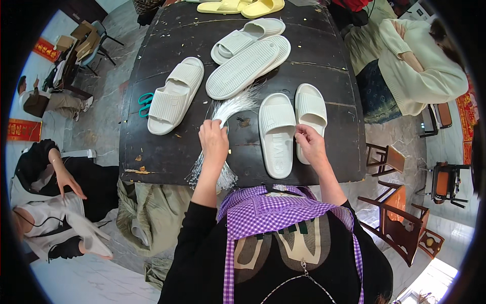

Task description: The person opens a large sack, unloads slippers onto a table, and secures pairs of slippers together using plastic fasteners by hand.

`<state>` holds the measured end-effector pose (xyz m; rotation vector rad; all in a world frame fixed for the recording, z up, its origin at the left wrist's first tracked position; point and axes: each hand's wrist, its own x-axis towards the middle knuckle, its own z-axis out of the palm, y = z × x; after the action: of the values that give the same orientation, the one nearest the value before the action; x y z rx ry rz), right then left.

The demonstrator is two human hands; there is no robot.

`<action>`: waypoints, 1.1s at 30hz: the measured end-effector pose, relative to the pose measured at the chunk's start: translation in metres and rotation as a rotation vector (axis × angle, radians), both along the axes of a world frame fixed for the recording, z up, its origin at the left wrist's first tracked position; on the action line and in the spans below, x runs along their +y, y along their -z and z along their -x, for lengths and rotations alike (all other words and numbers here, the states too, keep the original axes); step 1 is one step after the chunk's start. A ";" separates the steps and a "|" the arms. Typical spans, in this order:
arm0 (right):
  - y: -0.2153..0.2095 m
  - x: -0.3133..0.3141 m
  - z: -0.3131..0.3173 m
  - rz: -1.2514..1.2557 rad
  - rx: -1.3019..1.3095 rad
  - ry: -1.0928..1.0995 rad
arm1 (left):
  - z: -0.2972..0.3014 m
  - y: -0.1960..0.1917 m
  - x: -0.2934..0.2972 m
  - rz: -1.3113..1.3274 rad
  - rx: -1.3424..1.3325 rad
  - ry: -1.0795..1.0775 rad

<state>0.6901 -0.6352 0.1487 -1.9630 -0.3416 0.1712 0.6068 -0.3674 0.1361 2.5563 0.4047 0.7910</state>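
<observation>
My left hand (213, 143) is curled over a bundle of thin white plastic strands (234, 105), fingers closed on it. The strands fan out beyond the hand and below the wrist, near the table's front edge. My right hand (310, 145) has thumb and forefinger pinched together at the inner edge of a white slipper (311, 104); anything between the fingertips is too small to make out. Its mate, another white slipper (278, 159), lies sole down just to the left. A third white slipper (176, 96) sits left of the bundle, beside teal-handled scissors (146, 105).
More white slippers (238, 73) lie overlapped farther back, one sole up. Yellow slippers (223, 6) are at the dark table's (324, 55) far edge. A person in a cream sweater (422, 66) is at right; another person's hand (68, 180) shows at left. Wooden chairs (400, 223) stand at right.
</observation>
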 end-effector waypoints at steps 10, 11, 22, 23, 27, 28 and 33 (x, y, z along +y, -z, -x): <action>-0.004 -0.009 0.000 0.026 -0.038 0.019 | -0.021 0.017 0.008 -0.154 0.099 -0.002; -0.005 -0.011 0.000 0.023 -0.026 0.024 | -0.020 0.016 0.008 -0.130 0.069 0.003; -0.008 0.005 0.000 -0.054 -0.006 -0.037 | 0.001 -0.010 -0.003 0.186 0.009 0.014; -0.012 0.010 0.001 -0.068 0.070 -0.071 | 0.004 -0.014 -0.005 0.233 0.014 0.015; -0.035 0.043 0.009 -0.092 0.330 -0.215 | 0.012 -0.021 -0.012 0.225 -0.085 0.032; -0.037 0.054 0.012 -0.090 0.439 -0.299 | 0.014 -0.020 -0.013 0.197 -0.136 0.036; -0.014 0.106 0.014 -0.298 0.775 -0.289 | 0.026 -0.023 -0.034 0.204 -0.116 0.073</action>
<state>0.6761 -0.5289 0.1629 -1.4121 -0.1214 0.9759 0.5804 -0.4018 0.1587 2.3101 0.3349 0.8225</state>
